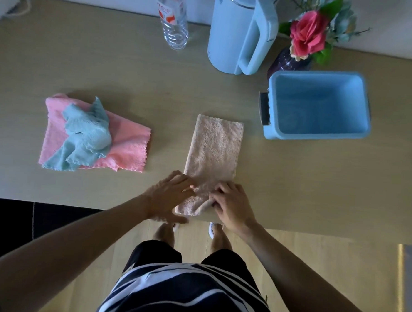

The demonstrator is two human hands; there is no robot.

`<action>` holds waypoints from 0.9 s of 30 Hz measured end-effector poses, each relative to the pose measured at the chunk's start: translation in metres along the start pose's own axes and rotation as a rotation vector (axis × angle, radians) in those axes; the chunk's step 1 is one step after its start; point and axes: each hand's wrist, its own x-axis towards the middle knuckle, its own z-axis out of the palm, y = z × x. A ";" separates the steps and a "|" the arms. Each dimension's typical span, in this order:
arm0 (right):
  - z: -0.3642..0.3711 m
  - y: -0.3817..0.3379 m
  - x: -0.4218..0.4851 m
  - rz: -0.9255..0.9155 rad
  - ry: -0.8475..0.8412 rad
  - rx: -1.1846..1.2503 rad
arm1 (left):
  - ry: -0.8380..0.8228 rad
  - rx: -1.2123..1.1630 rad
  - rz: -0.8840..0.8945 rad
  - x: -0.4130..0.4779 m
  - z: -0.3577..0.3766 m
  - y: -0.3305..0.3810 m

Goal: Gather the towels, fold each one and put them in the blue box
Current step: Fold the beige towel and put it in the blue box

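Both hands work the near end of the beige towel (213, 156) on the desk (293, 183), left hand (169, 196) flat and released, right hand (232, 204) pinching its edge, while the blue box (317, 134) beside it holds nothing and the pink towel (127, 140) and teal towel (85, 136) wait beyond.

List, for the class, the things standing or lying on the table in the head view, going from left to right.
pink towel with the green towel on it → water bottle → beige towel → blue jug → blue box
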 end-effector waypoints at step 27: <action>-0.053 0.024 0.026 0.603 0.115 0.975 | 0.254 -1.038 -0.808 0.048 -0.031 0.008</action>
